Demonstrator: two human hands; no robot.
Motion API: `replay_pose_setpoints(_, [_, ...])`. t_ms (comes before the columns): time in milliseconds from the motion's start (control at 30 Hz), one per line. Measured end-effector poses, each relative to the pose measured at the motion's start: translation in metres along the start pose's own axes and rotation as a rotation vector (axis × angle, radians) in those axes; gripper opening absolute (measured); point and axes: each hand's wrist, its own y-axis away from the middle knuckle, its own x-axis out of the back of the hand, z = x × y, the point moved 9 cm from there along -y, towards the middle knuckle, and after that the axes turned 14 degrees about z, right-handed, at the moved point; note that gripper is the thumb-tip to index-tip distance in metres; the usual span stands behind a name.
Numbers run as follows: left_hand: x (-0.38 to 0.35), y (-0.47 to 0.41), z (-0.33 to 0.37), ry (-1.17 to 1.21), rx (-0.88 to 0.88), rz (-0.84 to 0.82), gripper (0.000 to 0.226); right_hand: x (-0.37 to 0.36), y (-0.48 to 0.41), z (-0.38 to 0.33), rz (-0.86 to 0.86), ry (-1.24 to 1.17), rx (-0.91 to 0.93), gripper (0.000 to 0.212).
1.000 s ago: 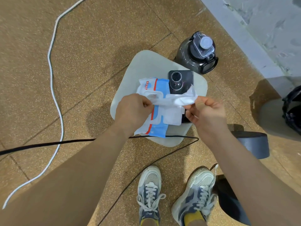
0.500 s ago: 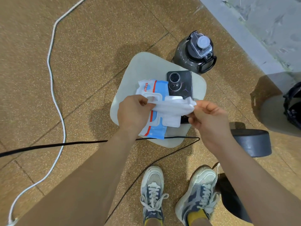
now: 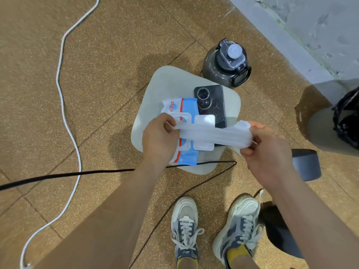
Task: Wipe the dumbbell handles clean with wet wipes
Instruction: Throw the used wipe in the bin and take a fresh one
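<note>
A white wet wipe (image 3: 213,135) is stretched between my two hands above a pale stool (image 3: 171,84). My left hand (image 3: 158,139) pinches its left end, over the blue-and-white wipe pack (image 3: 187,107) whose flap stands open. My right hand (image 3: 266,150) pinches the wipe's right end. The dark end of a dumbbell (image 3: 306,165) lies on the floor right of the stool, with another dark part (image 3: 277,230) beside my right shoe; its handle is hidden behind my right arm.
A black phone (image 3: 210,102) lies on the stool beside the pack. A dark water jug (image 3: 226,64) stands behind the stool. A white cable (image 3: 62,105) and a black cable (image 3: 58,174) run across the cork floor. A black bag (image 3: 347,121) sits at right.
My right hand has moved right and pulled the wipe out longer from the pack, spreading it between both hands. My left hand stays at the pack opening.
</note>
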Motion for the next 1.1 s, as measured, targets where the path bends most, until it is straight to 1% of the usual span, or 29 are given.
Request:
replay_pose_setpoints(67, [-0.003, 0.004, 0.007, 0.004, -0.082, -0.09, 0.037, 0.003, -0.002, 0.0, -0.048, 0.053, -0.055, 0.021])
replay_pose_setpoints(133, [-0.004, 0.004, 0.012, 0.008, -0.116, -0.181, 0.058, 0.009, -0.002, 0.002, -0.114, 0.133, -0.099, 0.017])
replay_pose_setpoints(167, [-0.005, 0.003, 0.014, -0.006, -0.145, -0.225, 0.062, 0.011, -0.001, 0.003, -0.156, 0.187, -0.109, 0.015])
replay_pose_setpoints(200, [-0.005, 0.004, 0.017, -0.029, -0.174, -0.265, 0.06, 0.012, 0.003, 0.002, -0.201, 0.273, -0.107, 0.022])
replay_pose_setpoints(233, [-0.007, 0.004, 0.018, -0.053, -0.195, -0.301, 0.054, 0.014, 0.007, 0.001, -0.248, 0.406, -0.089, 0.032])
replay_pose_setpoints(267, [-0.008, 0.004, 0.017, -0.073, -0.203, -0.328, 0.048, 0.016, 0.012, -0.001, -0.31, 0.563, -0.059, 0.038])
replay_pose_setpoints(300, [-0.009, 0.003, 0.016, -0.097, -0.214, -0.345, 0.044, 0.015, 0.02, -0.002, -0.385, 0.69, -0.032, 0.037])
replay_pose_setpoints(333, [-0.009, 0.003, 0.015, -0.14, -0.245, -0.348, 0.041, 0.016, 0.026, -0.004, -0.446, 0.757, -0.021, 0.034])
replay_pose_setpoints(367, [-0.008, 0.004, 0.015, -0.209, -0.316, -0.335, 0.039, 0.019, 0.027, -0.006, -0.46, 0.757, -0.018, 0.032])
replay_pose_setpoints(433, [-0.007, 0.012, 0.017, -0.409, -0.505, -0.321, 0.045, 0.028, 0.021, -0.014, -0.388, 0.668, -0.012, 0.031])
replay_pose_setpoints(533, [-0.019, 0.032, 0.015, -0.876, -0.687, -0.349, 0.068, 0.031, 0.016, -0.02, -0.29, 0.539, 0.006, 0.028])
replay_pose_setpoints(567, [-0.024, 0.037, 0.016, -0.999, -0.728, -0.355, 0.077, 0.029, 0.018, -0.02, -0.284, 0.506, 0.008, 0.029])
replay_pose_setpoints(633, [-0.031, 0.043, 0.018, -1.129, -0.719, -0.4, 0.089, 0.023, 0.028, -0.022, -0.295, 0.444, 0.001, 0.021])
replay_pose_setpoints(667, [-0.032, 0.043, 0.019, -1.143, -0.668, -0.434, 0.09, 0.021, 0.034, -0.024, -0.296, 0.421, 0.0, 0.016])
replay_pose_setpoints(733, [-0.027, 0.038, 0.017, -1.047, -0.441, -0.52, 0.082, 0.024, 0.048, -0.034, -0.258, 0.404, 0.036, 0.019])
replay_pose_setpoints(767, [-0.021, 0.036, 0.021, -0.967, -0.337, -0.525, 0.076, 0.029, 0.056, -0.043, -0.227, 0.406, 0.078, 0.021])
replay_pose_setpoints(800, [-0.016, 0.036, 0.031, -0.905, -0.308, -0.494, 0.072, 0.035, 0.064, -0.053, -0.2, 0.41, 0.121, 0.022])
replay_pose_setpoints(833, [-0.012, 0.04, 0.05, -0.883, -0.38, -0.447, 0.071, 0.041, 0.072, -0.06, -0.179, 0.409, 0.152, 0.022])
replay_pose_setpoints(867, [-0.013, 0.052, 0.07, -0.882, -0.523, -0.417, 0.074, 0.046, 0.08, -0.066, -0.165, 0.402, 0.168, 0.021])
replay_pose_setpoints(900, [-0.018, 0.07, 0.085, -0.892, -0.674, -0.429, 0.076, 0.051, 0.087, -0.07, -0.163, 0.39, 0.176, 0.02])
replay_pose_setpoints(933, [-0.025, 0.09, 0.094, -0.906, -0.778, -0.492, 0.075, 0.055, 0.094, -0.074, -0.163, 0.379, 0.181, 0.02])
replay_pose_setpoints(967, [-0.032, 0.102, 0.096, -0.935, -0.806, -0.558, 0.07, 0.057, 0.097, -0.077, -0.161, 0.374, 0.183, 0.019])
replay_pose_setpoints(1000, [-0.037, 0.106, 0.094, -0.96, -0.777, -0.571, 0.065, 0.06, 0.099, -0.077, -0.162, 0.379, 0.181, 0.019])
replay_pose_setpoints(1033, [-0.037, 0.103, 0.09, -0.963, -0.719, -0.536, 0.06, 0.062, 0.098, -0.074, -0.169, 0.387, 0.177, 0.019])
replay_pose_setpoints(1100, [-0.022, 0.082, 0.079, -0.89, -0.546, -0.391, 0.047, 0.064, 0.098, -0.066, -0.18, 0.365, 0.155, 0.018])
